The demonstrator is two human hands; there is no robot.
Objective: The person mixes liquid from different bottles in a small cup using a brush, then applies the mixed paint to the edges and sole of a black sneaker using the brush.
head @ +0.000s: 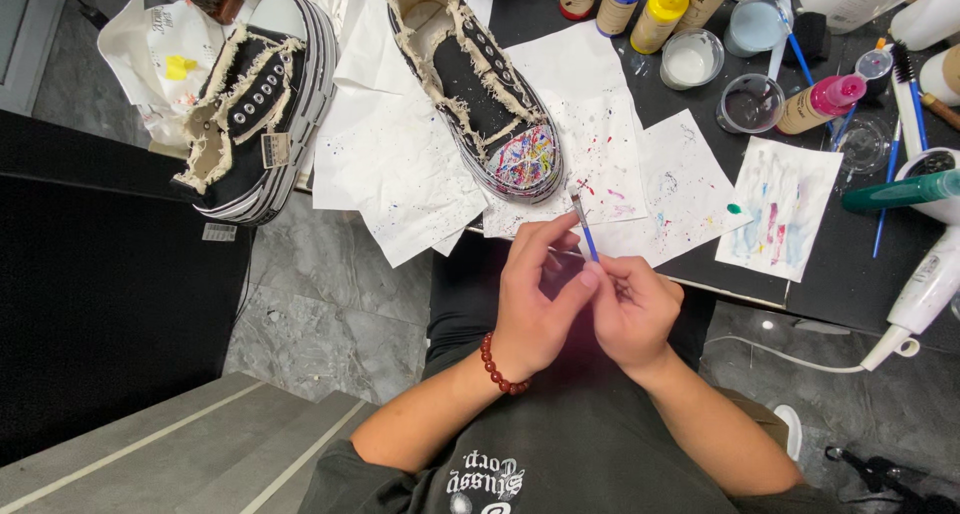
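Right over my lap I'm holding a thin blue paintbrush (583,224) between both hands, bristles pointing up toward the table edge. My left hand (535,299) is curled loosely around the handle's lower part, thumb touching it, while my right hand (632,309) is closed and pinching the shaft. I'm guessing the trick is keeping the grip light and near the tip for control, so I'm not flicking paint.

Just past the brush, the black sneaker (482,84) with the splattered toe is sitting on spattered paper sheets (400,164). Further back, one small clear cup (692,60) is holding white paint, another cup (751,103) looks dark and nearly empty, and the yellow-capped bottle (661,12) is standing shut.
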